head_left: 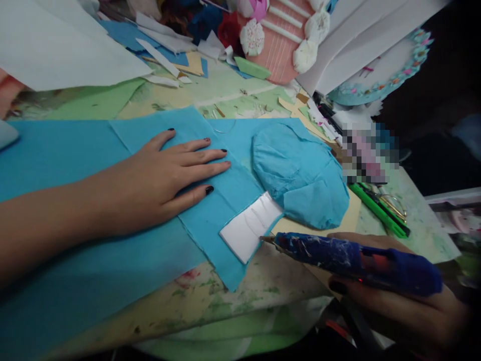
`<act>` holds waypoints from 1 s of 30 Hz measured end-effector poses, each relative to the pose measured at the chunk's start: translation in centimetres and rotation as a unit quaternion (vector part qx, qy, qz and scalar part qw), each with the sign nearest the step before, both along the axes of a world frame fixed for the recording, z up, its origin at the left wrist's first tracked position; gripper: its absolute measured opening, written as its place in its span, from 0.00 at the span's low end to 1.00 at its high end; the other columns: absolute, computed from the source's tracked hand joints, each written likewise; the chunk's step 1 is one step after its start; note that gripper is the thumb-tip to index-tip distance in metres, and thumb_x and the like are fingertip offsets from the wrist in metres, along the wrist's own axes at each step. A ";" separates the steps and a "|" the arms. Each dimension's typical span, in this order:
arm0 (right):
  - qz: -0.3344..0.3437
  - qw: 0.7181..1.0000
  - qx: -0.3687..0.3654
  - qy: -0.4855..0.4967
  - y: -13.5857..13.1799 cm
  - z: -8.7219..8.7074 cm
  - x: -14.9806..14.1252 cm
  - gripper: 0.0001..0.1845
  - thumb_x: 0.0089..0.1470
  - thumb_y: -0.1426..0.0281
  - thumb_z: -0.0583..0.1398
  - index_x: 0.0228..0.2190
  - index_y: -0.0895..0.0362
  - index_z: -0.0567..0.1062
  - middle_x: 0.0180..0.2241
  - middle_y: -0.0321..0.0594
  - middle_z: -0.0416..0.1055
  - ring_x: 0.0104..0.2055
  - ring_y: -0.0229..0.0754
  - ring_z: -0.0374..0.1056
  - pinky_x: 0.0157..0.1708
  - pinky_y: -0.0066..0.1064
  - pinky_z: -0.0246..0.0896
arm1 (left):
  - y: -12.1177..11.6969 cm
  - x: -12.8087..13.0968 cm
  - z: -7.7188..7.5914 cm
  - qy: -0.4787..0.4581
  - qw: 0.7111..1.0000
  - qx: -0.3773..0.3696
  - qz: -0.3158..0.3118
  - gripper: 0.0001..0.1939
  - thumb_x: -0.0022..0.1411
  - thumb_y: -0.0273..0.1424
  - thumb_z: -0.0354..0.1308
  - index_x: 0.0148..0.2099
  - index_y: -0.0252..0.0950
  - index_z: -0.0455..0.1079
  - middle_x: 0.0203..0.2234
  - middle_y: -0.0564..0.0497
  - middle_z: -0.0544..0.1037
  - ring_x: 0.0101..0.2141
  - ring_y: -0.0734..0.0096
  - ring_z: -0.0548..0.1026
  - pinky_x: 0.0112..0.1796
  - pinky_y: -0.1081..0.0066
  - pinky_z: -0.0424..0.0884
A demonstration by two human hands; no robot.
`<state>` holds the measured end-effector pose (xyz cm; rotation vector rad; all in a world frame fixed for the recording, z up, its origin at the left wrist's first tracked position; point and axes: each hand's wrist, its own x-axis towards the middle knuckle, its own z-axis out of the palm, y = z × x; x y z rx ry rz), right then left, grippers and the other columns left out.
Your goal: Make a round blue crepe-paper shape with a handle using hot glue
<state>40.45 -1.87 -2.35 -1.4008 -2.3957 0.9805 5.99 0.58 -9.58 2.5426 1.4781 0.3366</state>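
Observation:
My left hand [165, 173] lies flat with fingers spread on a sheet of blue fabric or crepe paper [56, 165]. In my right hand [406, 306] is a blue glue gun [319, 250], streaked with dried glue. Its metal nozzle reaches the right edge of a small white card piece [246, 228], which lies on a corner of the blue sheet. Thin lines that look like glue run across the card. Adjoining the card's upper end is a rounded, blue-covered shape [300, 173] with wrinkled folds.
A green utility knife [379, 210] lies right of the blue shape, with gold-handled scissors [393, 205] beside it. Paper scraps [165, 55] lie at the back. A pink decorated piece [278, 45] and a round flower-edged piece [379, 75] stand behind. White sheets [63, 40] cover the back left.

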 end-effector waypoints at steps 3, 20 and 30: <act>0.030 0.996 0.081 -0.024 -0.4 -0.3 0.7 0.20 0.52 0.58 0.60 0.48 0.35 0.68 0.40 0.31 0.74 0.37 0.45 0.73 0.28 0.30 0.72 | 0.1 0.0 -0.1 -0.002 1.000 -0.002 0.001 0.26 0.67 0.47 0.36 0.66 0.59 0.45 0.64 0.65 0.55 0.64 0.55 0.49 0.63 0.44 0.37; 0.190 0.982 0.008 0.023 2.2 -0.1 -4.9 0.04 0.56 0.66 0.57 0.35 0.50 0.66 0.27 0.30 0.67 0.25 0.35 0.65 0.25 0.24 0.64 | 0.0 0.2 0.1 -0.024 0.999 -0.031 0.007 0.26 0.67 0.47 0.36 0.66 0.55 0.50 0.63 0.63 0.57 0.64 0.50 0.48 0.61 0.41 0.35; 0.164 0.976 0.130 -0.057 0.2 -0.9 0.4 0.24 0.51 0.60 0.61 0.50 0.45 0.65 0.39 0.38 0.72 0.37 0.44 0.72 0.32 0.29 0.74 | 0.2 0.4 0.2 -0.057 0.996 -0.061 0.027 0.28 0.63 0.50 0.39 0.63 0.54 0.58 0.61 0.63 0.61 0.64 0.44 0.48 0.60 0.41 0.32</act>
